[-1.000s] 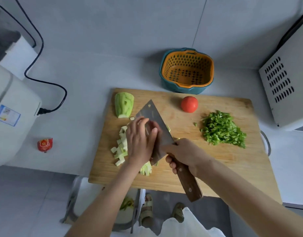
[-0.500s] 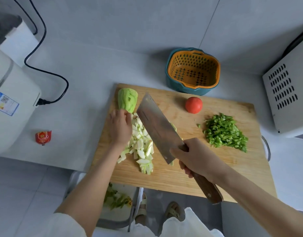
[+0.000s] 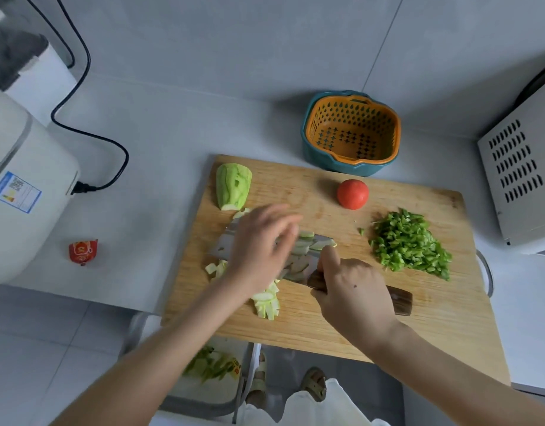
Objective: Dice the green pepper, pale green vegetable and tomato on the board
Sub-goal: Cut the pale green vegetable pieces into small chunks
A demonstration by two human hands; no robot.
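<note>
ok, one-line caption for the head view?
Right hand holds cleaver flat, left hand open over pale green pieces on its blade; tomato whole, green pepper diced.

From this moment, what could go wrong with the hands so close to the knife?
1. The left hand, blurred, is right over the cleaver; its fingers could catch the edge.
2. Pale cut pieces lie on the flat blade, which the right hand holds by the handle; a tilt might spill them.
3. More loose pieces lie toward the board's left edge and could be pushed off.
</note>
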